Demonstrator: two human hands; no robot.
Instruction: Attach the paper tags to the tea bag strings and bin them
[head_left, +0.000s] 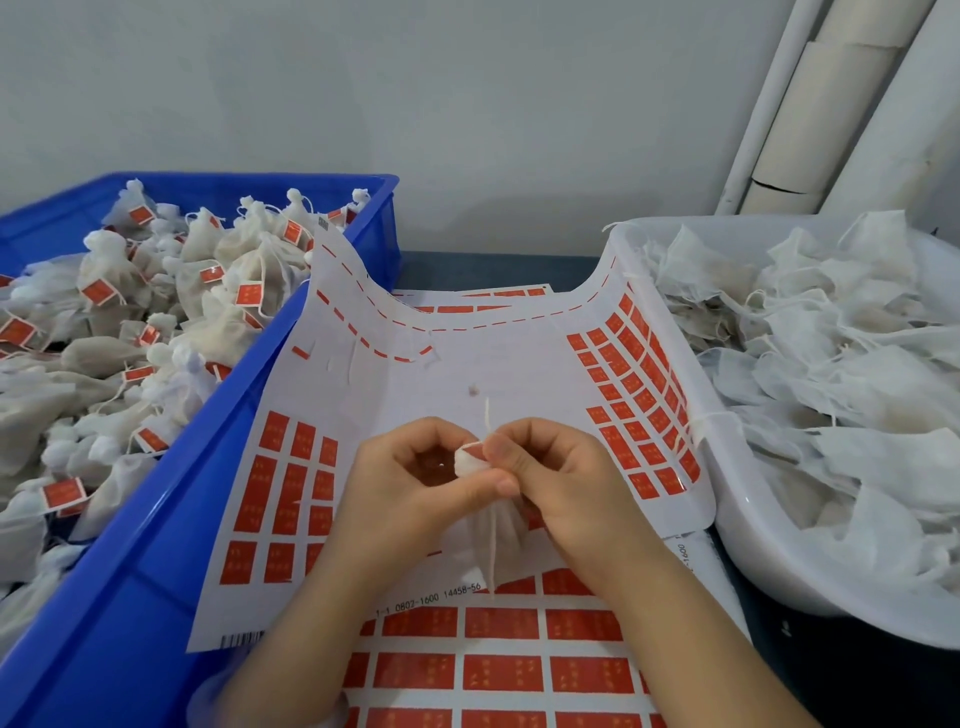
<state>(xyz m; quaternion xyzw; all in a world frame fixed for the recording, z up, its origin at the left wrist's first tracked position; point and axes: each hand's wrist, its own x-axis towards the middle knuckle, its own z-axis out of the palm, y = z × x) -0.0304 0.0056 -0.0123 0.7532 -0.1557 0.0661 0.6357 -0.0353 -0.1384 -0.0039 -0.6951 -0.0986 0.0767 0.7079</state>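
I see both hands close together, right in front of me. The left hand (415, 483) has its fingers curled, and its thumb presses on the top of a small white tea bag (496, 540). The right hand (550, 478) pinches the same top from the other side. The bag hangs down just below the two hands. Its string (487, 413) sticks up just above the fingers. Under the hands lies a sheet of red tags (467, 364). A blue bin (156, 571) full of tagged bags sits out past the left hand. A white tub (737, 530) of plain bags sits past the right hand.
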